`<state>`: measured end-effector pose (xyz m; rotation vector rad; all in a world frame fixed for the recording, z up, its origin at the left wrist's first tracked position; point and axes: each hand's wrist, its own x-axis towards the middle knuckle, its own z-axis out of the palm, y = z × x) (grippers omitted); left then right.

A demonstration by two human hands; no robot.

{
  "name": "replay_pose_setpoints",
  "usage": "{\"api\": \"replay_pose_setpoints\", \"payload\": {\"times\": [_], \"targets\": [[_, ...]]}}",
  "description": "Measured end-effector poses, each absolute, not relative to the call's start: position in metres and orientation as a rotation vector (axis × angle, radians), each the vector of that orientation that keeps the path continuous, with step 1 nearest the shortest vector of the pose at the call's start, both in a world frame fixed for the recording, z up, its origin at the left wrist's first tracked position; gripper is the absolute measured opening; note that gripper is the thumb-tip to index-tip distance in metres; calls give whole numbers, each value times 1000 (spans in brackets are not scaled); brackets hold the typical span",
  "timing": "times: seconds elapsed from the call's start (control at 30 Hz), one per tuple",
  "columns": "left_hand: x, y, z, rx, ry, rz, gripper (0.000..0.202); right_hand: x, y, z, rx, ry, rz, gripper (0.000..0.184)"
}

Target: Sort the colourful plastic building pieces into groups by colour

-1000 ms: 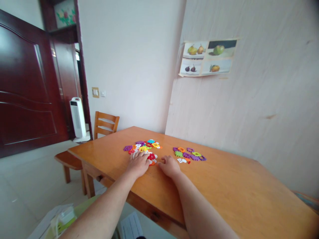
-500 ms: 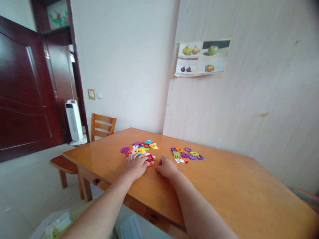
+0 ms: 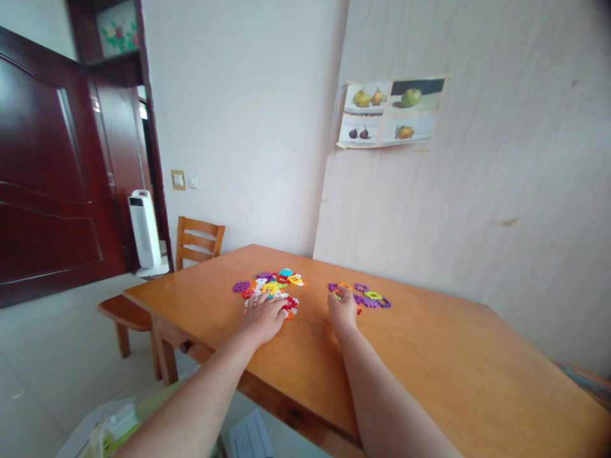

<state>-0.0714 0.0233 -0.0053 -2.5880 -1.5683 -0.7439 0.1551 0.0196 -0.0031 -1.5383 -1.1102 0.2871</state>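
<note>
My left hand (image 3: 263, 319) lies open, fingers spread, on the near side of a heap of colourful plastic pieces (image 3: 271, 287). Many of these have notched, gear-like edges; red, white, yellow, purple and blue ones show. My right hand (image 3: 342, 310) is over the near left part of a second, looser group. Its fingers are curled together, and whatever they hold is hidden. Beside it lie a purple notched piece (image 3: 371, 303), a yellow-green ring (image 3: 373, 295) and a purple ring (image 3: 361, 287). The hand covers other pieces of this group.
Both groups lie on a wooden table (image 3: 429, 356) that stands against the wall. A wooden chair (image 3: 200, 240) is at the far left end, a wooden stool (image 3: 125, 313) at the left side. Below the near edge are a drawer knob (image 3: 293, 418) and papers (image 3: 251, 436).
My right hand has moved right, from the gap between the groups to the right-hand group. An orange bit at its fingertips is now out of sight. My left hand stays on the heap.
</note>
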Motion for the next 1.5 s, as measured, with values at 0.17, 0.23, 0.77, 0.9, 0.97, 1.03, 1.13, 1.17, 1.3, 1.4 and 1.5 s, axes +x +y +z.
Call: {"api": "replay_pose_setpoints", "payload": {"times": [0.17,0.23,0.77,0.9,0.97,1.03,1.13,1.17,1.3,1.4,1.5], "targets": [[-71,22,-7,-2625,-1514,-751,35,141,14,-4,-1610,-1284,324,36],[-71,20,-6,-2644,-1477,-755,35,136,12,-4,-1646,-1408,316,33],[-72,19,-4,-2725,-1276,-804,30,114,-5,-2,-1808,-1999,186,44],[-70,18,-2,-2716,-1238,-850,26,117,-2,-2,-1783,-1891,203,39],[-70,18,-2,-2703,-1241,-873,26,117,0,-2,-1754,-1830,225,38],[-70,19,-3,-2675,-1283,-895,28,118,2,-3,-1700,-1766,288,36],[-71,19,-4,-2646,-1348,-932,30,119,8,-3,-1618,-1650,468,30],[-71,19,-3,-2649,-1352,-944,29,121,10,-4,-1601,-1602,525,28],[-72,20,-2,-2649,-1391,-974,27,132,16,-4,-1549,-1294,578,25],[-73,23,-2,-2622,-1473,-980,32,145,20,-5,-1531,-1122,533,36],[-73,24,-2,-2597,-1491,-978,34,156,21,-6,-1511,-1042,488,47]]}}
